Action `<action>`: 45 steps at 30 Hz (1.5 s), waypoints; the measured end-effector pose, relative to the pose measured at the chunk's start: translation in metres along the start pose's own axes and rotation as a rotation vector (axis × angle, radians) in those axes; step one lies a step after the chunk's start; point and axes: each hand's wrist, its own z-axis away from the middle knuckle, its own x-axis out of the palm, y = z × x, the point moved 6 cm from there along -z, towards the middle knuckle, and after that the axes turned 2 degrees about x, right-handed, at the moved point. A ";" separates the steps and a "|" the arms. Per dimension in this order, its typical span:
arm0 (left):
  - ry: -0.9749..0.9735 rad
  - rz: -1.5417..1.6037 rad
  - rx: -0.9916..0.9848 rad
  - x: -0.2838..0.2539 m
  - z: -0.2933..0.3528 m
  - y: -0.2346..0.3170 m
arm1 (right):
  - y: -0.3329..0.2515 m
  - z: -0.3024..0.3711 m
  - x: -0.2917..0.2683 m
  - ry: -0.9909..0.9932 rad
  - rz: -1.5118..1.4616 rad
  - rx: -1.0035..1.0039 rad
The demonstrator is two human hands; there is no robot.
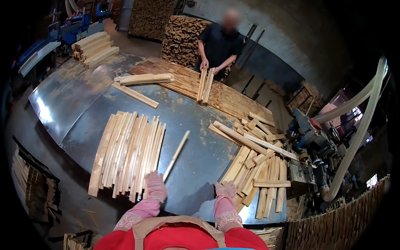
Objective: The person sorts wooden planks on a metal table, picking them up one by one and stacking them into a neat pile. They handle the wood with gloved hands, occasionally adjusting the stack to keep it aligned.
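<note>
Plainly, the lone strip (176,156) lies just beyond my left hand (156,187), the nearer one, long axis slanting away rightward. From here I cannot tell whether those fingers grip; my right hand (225,190) looks loosely spread beside the piled strips (260,166)

Loaded metal-topped bench (200,160)
A row of wooden strips (125,154) lies beside the left hand (156,188), a jumbled wood pile (273,165) beside the right hand (225,190).

1. No words, numbers, brands or signs can be read in the head view.
2. On the blue machine (77,28) at upper left, a green-lit spot (104,7) is too small to decipher.
3. The wooden strips (130,152) on the metal surface (193,114) show no legible marking.
</note>
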 end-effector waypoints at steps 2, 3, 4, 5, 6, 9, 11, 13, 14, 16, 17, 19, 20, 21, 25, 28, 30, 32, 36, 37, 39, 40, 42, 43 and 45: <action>-0.118 0.201 -0.033 -0.074 -0.022 0.007 | 0.040 -0.039 0.015 0.132 0.023 0.068; -0.217 0.272 -0.068 -0.084 -0.028 0.004 | 0.033 -0.055 0.017 0.158 0.042 0.060; -0.201 0.264 -0.036 -0.093 -0.030 0.005 | 0.032 -0.069 0.023 0.174 0.070 0.061; -0.084 0.158 0.016 -0.093 -0.026 0.004 | 0.030 -0.075 0.027 0.178 0.100 0.063; -0.082 0.160 -0.011 -0.088 -0.023 0.010 | 0.027 -0.089 0.021 0.186 0.097 0.031; -0.115 0.311 -0.048 -0.097 -0.053 0.038 | 0.020 -0.114 -0.002 0.196 0.093 -0.035; -0.078 0.520 0.025 -0.105 -0.074 0.067 | 0.039 -0.152 0.009 0.112 0.053 -0.108; -0.181 0.625 -0.020 -0.068 -0.076 0.097 | 0.056 -0.167 0.025 0.295 0.042 -0.143; -0.301 0.703 -0.050 -0.063 -0.085 0.113 | 0.063 -0.179 0.032 0.269 -0.031 -0.218; -0.369 0.754 -0.024 -0.057 -0.092 0.141 | 0.045 -0.180 -0.001 0.232 -0.110 -0.301; -0.415 0.760 0.012 -0.049 -0.094 0.156 | 0.054 -0.193 -0.004 0.301 -0.136 -0.382; -0.493 0.801 0.045 -0.045 -0.095 0.175 | 0.052 -0.226 -0.013 0.408 -0.172 -0.556; -0.525 0.796 0.057 -0.037 -0.094 0.181 | 0.039 -0.243 -0.024 0.311 -0.138 -0.527; -0.550 0.785 0.039 -0.027 -0.091 0.182 | 0.007 -0.260 -0.039 0.200 -0.103 -0.526; -0.641 0.713 -0.017 -0.007 -0.081 0.174 | -0.070 -0.342 -0.073 0.389 0.269 -0.649; -0.588 0.770 -0.125 -0.002 -0.083 0.158 | -0.084 -0.436 -0.064 0.382 0.437 -0.591; -0.716 0.735 -0.269 0.001 -0.089 0.155 | -0.095 -0.472 -0.061 0.172 0.484 -0.501; -0.686 0.814 -0.336 0.000 -0.103 0.162 | -0.124 -0.466 -0.068 -0.013 0.568 -0.452; -0.621 1.317 -0.546 0.039 -0.110 0.199 | -0.152 -0.403 -0.050 -0.480 0.279 -0.502; -0.582 1.496 -0.628 0.050 -0.111 0.213 | -0.156 -0.374 -0.042 -0.726 0.294 -0.369; -0.658 1.939 -0.904 0.061 -0.129 0.249 | -0.145 -0.366 0.017 -0.735 -0.020 -0.724; -0.680 2.159 -1.054 0.066 -0.136 0.261 | -0.164 -0.329 0.000 -0.805 -0.153 -0.706; -0.781 1.993 -1.143 0.083 -0.133 0.256 | -0.184 -0.357 -0.017 -0.533 0.115 -0.714; -0.835 1.906 -1.183 0.093 -0.128 0.250 | -0.199 -0.385 -0.036 -0.357 0.332 -0.658; -0.897 1.791 -1.219 0.093 -0.124 0.228 | -0.153 -0.486 -0.028 0.398 0.654 -0.781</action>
